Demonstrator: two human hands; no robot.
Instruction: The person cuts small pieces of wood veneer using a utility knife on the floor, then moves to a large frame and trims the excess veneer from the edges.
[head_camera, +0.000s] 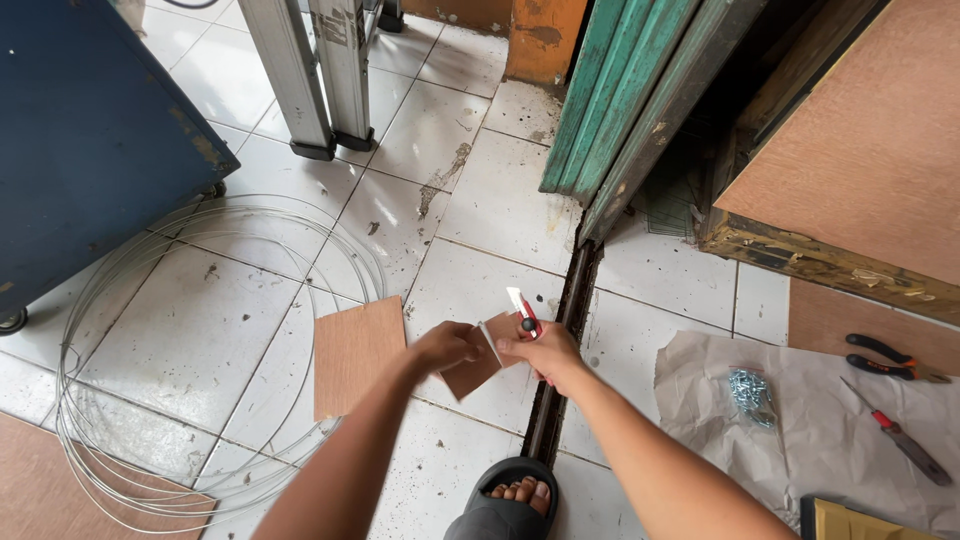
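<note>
My left hand grips a small brown plywood piece by its left edge, held above the tiled floor. My right hand holds a red and white utility knife with its tip pointing up and away, and its fingers also touch the right side of the small piece. A larger brown plywood sheet lies flat on the tiles just left of my left hand.
A coil of thin wire lies on the floor at left beside a blue cabinet. Ladder feet stand behind. At right, crumpled paper carries a bag of screws, pliers and a screwdriver. My sandalled foot is below.
</note>
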